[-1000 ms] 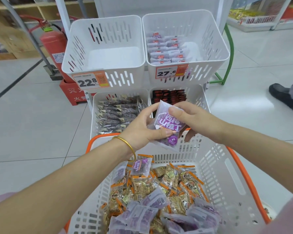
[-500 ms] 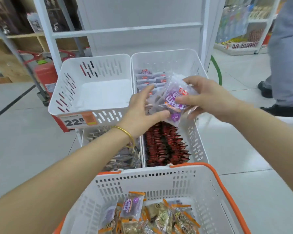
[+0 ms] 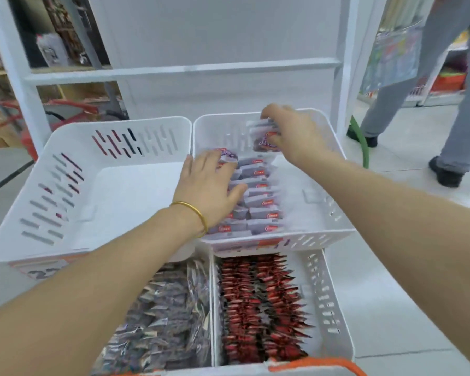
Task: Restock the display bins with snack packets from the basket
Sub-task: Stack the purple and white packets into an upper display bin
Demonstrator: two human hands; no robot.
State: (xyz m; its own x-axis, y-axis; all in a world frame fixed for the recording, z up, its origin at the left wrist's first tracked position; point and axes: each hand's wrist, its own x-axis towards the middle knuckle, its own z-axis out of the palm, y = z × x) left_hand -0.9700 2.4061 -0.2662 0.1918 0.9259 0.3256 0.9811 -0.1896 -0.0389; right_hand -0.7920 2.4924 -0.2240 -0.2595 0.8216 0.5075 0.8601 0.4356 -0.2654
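Both hands are inside the upper right white bin (image 3: 334,232). My right hand (image 3: 293,134) grips a small stack of clear purple snack packets (image 3: 265,139) at the bin's far end. My left hand (image 3: 212,185), wearing a gold bangle, lies on the rows of purple-white packets (image 3: 261,204) standing in the bin, with another purple packet (image 3: 227,156) at its fingertips. Whether the left fingers grip that packet is unclear. Only the orange-rimmed edge of the basket (image 3: 318,366) shows at the bottom.
The upper left bin (image 3: 52,213) holds nothing. Below are a bin of dark silver packets (image 3: 160,321) and a bin of red packets (image 3: 258,308). White shelf frame (image 3: 185,69) stands behind. A person in grey trousers (image 3: 461,104) walks at the right.
Both hands moved up and forward from above the basket into the upper right bin, carrying the purple packets. The view tilted up, so the basket dropped almost out of frame.
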